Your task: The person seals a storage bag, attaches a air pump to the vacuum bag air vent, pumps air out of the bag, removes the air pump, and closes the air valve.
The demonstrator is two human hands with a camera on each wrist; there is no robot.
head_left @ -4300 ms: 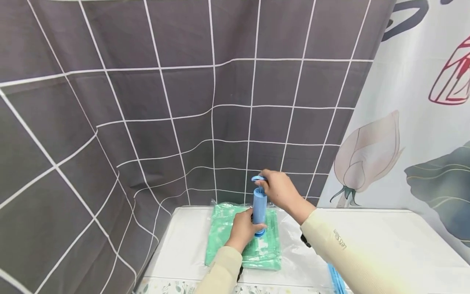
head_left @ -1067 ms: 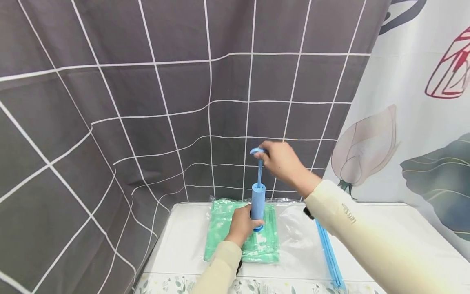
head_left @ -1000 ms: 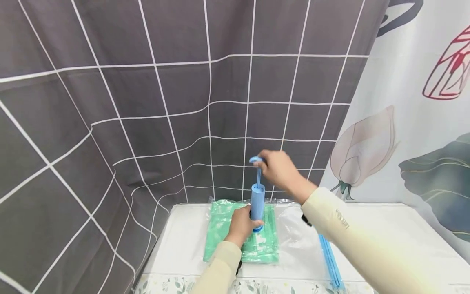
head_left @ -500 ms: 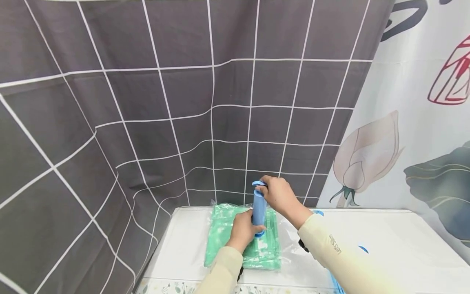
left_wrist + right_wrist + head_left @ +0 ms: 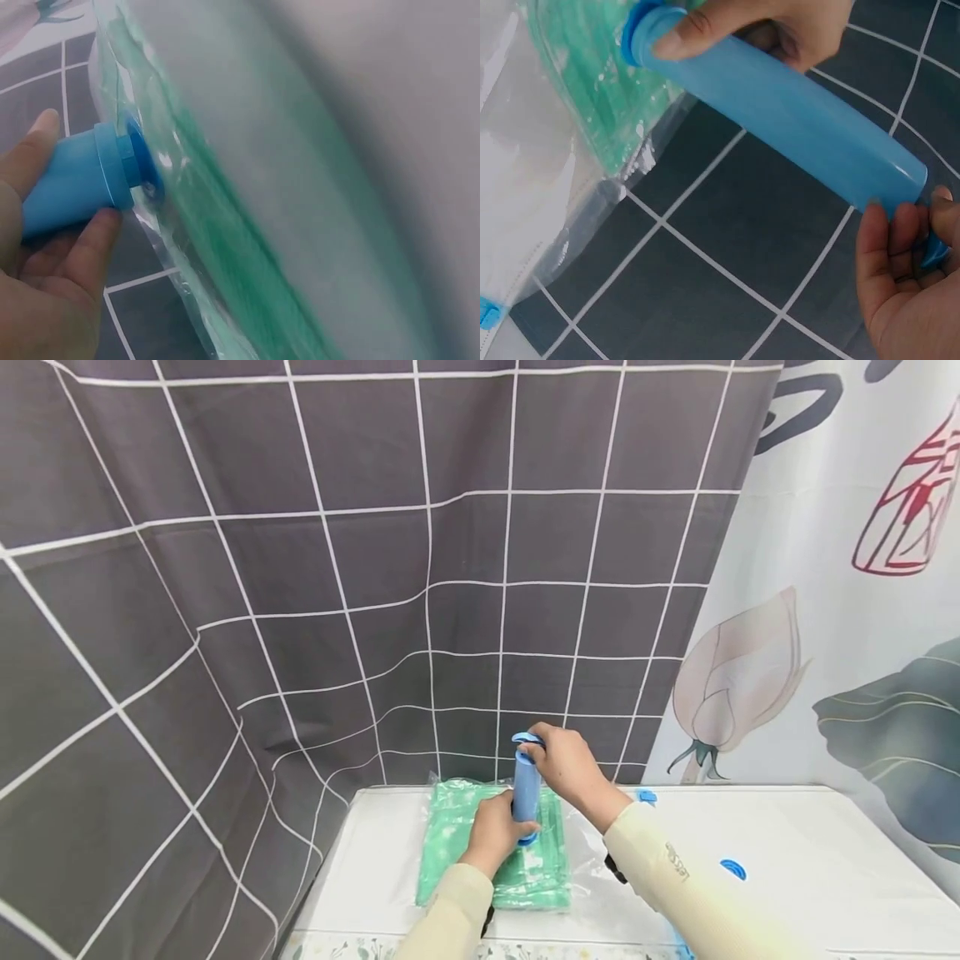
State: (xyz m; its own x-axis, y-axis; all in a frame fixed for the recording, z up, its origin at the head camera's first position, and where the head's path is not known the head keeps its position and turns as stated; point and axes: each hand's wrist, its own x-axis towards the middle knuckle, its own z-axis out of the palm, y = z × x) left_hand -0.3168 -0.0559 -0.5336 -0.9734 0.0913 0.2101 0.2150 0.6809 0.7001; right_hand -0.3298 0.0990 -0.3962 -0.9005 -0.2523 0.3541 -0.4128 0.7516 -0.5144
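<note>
A blue hand pump [image 5: 527, 789] stands upright on the round blue valve [image 5: 144, 161] of a clear plastic vacuum bag with folded green cloth [image 5: 457, 835] inside. My left hand [image 5: 491, 831] grips the pump's barrel near its base, thumb and fingers around it in the left wrist view. At the top, my right hand [image 5: 566, 764] holds the pump's handle [image 5: 527, 737], which sits close to the barrel's upper end. In the right wrist view the right fingers [image 5: 874, 240] curl by that end, and a bit of the handle shows between them.
The bag lies on a white table [image 5: 787, 827] with a floral front edge. Right of it are a small blue clip [image 5: 647, 796] and a blue semicircular piece [image 5: 733, 868]. A blue strip [image 5: 682, 943] is partly behind the right sleeve. Dark gridded cloth [image 5: 375, 568] hangs behind.
The right hand has pushed the raised handle down until the rod no longer shows. The left hand has kept its grip on the barrel. Small blue pieces have come into sight at right.
</note>
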